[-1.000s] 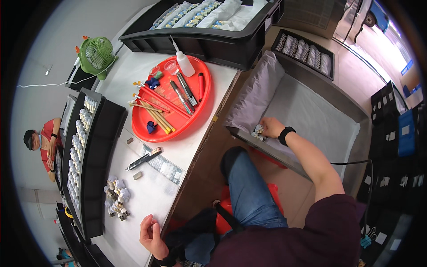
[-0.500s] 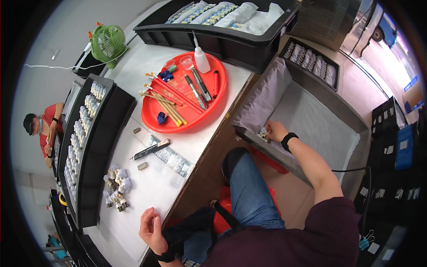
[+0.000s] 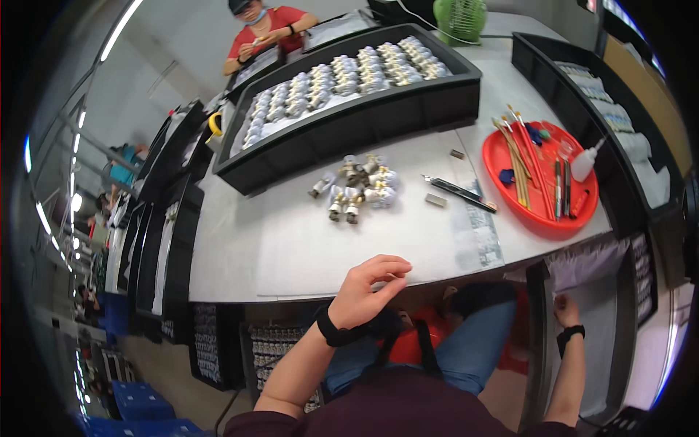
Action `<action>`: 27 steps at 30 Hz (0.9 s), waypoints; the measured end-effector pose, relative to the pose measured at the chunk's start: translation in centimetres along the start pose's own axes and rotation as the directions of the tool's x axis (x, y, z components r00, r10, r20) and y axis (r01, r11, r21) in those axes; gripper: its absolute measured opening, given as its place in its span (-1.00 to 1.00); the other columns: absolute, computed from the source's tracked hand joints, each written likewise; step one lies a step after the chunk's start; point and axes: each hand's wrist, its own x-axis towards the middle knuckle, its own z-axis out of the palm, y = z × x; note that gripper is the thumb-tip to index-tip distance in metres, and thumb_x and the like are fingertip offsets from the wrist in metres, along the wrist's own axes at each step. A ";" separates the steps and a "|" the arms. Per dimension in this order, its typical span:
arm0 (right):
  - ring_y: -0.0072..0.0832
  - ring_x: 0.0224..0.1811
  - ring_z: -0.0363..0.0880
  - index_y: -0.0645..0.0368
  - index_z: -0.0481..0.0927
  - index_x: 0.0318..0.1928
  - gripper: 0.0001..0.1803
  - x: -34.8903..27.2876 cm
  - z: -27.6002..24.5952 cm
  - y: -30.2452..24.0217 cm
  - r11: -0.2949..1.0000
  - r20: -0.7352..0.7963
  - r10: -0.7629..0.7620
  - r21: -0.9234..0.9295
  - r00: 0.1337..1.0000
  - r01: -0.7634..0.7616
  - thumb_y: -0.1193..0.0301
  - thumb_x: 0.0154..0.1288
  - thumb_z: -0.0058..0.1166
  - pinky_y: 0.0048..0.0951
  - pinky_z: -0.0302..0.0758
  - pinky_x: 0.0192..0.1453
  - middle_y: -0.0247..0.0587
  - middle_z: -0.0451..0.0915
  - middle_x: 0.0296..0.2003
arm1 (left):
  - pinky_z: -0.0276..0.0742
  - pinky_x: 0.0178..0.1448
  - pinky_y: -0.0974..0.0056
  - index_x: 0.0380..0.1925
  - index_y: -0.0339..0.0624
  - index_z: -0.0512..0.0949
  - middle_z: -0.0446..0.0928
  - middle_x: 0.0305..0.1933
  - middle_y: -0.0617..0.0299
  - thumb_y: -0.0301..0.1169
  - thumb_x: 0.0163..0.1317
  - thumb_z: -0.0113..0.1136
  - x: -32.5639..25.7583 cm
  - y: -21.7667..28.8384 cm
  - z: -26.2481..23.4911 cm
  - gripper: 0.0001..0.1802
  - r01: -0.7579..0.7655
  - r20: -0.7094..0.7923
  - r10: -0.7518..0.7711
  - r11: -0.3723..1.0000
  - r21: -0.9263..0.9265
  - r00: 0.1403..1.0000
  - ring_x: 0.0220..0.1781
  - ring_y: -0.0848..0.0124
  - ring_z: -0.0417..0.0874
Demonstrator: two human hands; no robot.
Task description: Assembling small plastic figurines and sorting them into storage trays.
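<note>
At the near edge of the white tabletop (image 3: 306,247), the left hand (image 3: 368,291) rests with its fingers curled loosely, fingertips touching the tabletop's edge, holding nothing that can be seen. A dark band sits on that wrist. Down at the lower right, below the tabletop, the right hand (image 3: 566,313) reaches into a black bin (image 3: 539,342) lined with a pale sheet; its fingers seem bunched, but whether they pinch anything cannot be told, since the hand is small and partly turned away. It too wears a dark wristband.

Farther in on the tabletop, well apart from the left hand, a cluster of small white and metal fittings (image 3: 357,189) lies loose. Just right of them lies a dark pen-like tool (image 3: 459,193), with a small grey block (image 3: 435,199) near it. At the right stands a round red tray (image 3: 542,178) holding brushes, thin sticks and a white squeeze bottle (image 3: 586,164). Across the far side runs a long black tray (image 3: 349,109) filled with rows of the same pale fittings. A green fan (image 3: 460,18) stands at the far edge. At the far left, another person in a red shirt (image 3: 266,33) works at their own tray.
</note>
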 end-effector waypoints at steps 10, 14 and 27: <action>-0.59 -0.25 0.43 0.31 0.40 -0.17 -0.78 -3.5 -5.6 -14.0 0.888 -0.329 -0.034 0.423 0.944 0.179 0.57 0.12 -0.04 -0.60 0.37 -0.14 -0.27 0.44 -0.27 | 0.33 0.00 0.19 -0.15 -0.19 0.44 0.44 -0.15 0.08 -0.59 -0.09 0.08 9.4 2.4 -8.5 -0.61 -0.201 0.200 0.057 0.502 0.841 0.978 -0.08 0.12 0.40; -0.63 -0.28 0.43 0.30 0.41 -0.17 -0.78 -5.8 -5.0 -22.2 0.787 -0.256 -0.172 0.544 0.951 0.289 0.60 0.12 -0.03 -0.66 0.37 -0.15 -0.30 0.46 -0.33 | 0.29 0.07 0.22 -0.06 -0.17 0.39 0.40 -0.06 0.09 -0.63 -0.13 0.07 10.7 -0.3 -11.8 -0.49 -0.160 0.217 -0.084 0.431 0.888 0.973 -0.01 0.12 0.34; -0.59 -0.34 0.51 0.30 0.45 -0.21 -0.79 -8.8 5.2 -41.5 0.561 0.038 -0.586 0.740 0.810 0.371 0.59 0.09 0.02 -0.64 0.42 -0.24 -0.26 0.54 -0.35 | 0.46 -0.13 0.36 -0.18 -0.18 0.43 0.30 -0.28 0.21 -0.59 -0.18 0.27 5.0 -1.1 -11.6 -0.55 0.078 -0.085 -0.045 0.896 0.438 0.995 -0.24 0.38 0.48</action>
